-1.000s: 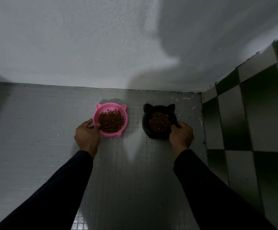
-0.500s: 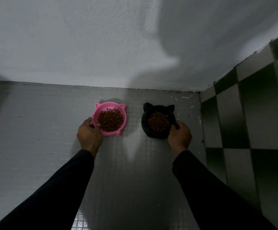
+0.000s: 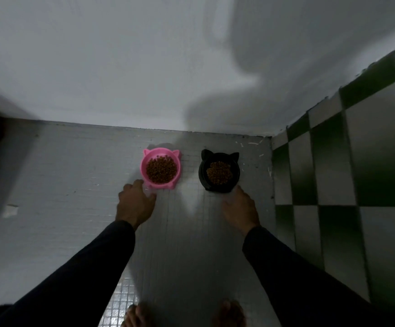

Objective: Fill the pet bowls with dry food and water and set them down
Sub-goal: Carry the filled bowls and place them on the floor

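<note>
Now you are crouching over two kibble-filled bowls resting on the tiled floor (image 3: pixel 74 185), your left hand (image 3: pixel 135 204) just below the pink bowl (image 3: pixel 160 168) and your right hand (image 3: pixel 239 208) just below the black bowl (image 3: pixel 219 172), both hands holding nothing, fingers blurred.

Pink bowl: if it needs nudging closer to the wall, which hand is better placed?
Left. The left hand sits just below the pink bowl, at its near rim. The right hand is across at the black bowl.
</note>
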`<state>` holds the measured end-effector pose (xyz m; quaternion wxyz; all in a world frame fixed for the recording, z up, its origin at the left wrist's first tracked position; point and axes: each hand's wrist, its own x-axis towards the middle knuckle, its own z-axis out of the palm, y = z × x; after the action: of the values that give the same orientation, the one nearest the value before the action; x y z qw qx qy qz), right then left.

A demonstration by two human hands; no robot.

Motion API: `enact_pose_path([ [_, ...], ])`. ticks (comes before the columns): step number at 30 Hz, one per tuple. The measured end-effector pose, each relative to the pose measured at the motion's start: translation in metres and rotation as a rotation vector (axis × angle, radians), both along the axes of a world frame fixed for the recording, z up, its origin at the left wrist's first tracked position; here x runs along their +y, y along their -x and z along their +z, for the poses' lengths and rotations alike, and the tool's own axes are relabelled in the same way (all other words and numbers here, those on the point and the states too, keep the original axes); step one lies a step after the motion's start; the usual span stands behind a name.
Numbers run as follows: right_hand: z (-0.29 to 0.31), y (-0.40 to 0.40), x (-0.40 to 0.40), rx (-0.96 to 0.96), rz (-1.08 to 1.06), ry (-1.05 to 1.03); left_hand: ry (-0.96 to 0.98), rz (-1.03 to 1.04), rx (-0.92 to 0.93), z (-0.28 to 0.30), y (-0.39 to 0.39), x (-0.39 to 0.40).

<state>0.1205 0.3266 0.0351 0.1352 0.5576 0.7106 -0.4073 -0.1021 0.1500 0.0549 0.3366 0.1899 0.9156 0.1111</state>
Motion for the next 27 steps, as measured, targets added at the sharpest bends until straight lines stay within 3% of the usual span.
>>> enact_pose_path([
  [3,0.042,-0.006,-0.007,-0.161,0.228,0.019,0.121,-0.202,-0.063,0.043,-0.004,-0.003],
  [7,0.109,-0.006,-0.013,-0.216,0.397,-0.008,0.240,-0.425,-0.088,0.107,-0.010,-0.005],
  [15,0.278,-0.012,-0.036,-0.192,0.404,0.016,0.158,-0.507,-0.144,0.271,-0.037,-0.016],
  [27,0.558,-0.050,-0.067,-0.202,0.483,-0.087,0.162,-0.663,0.029,0.548,-0.058,-0.039],
])
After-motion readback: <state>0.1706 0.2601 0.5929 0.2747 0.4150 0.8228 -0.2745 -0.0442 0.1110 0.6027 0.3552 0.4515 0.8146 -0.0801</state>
